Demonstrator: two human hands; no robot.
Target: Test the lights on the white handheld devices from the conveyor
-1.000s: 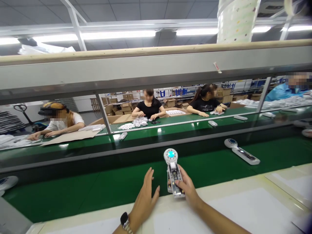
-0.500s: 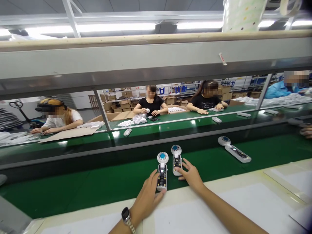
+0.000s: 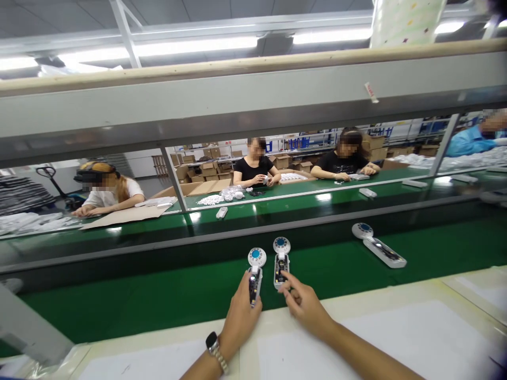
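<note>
The left hand (image 3: 241,314) grasps the first unit (image 3: 255,270) by its handle; this looks light and stiff but fragile inside, best held by the casing edges. Right of that grip lies the second unit (image 3: 281,263), overlapped by the right hand (image 3: 307,306); whether that one grips, I cannot tell.

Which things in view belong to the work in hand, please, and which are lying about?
Apparently in use:
first device, in the left hand
second device, at the right hand

Apparently lying about:
third device, farther right
cardboard sheet opposite
</note>
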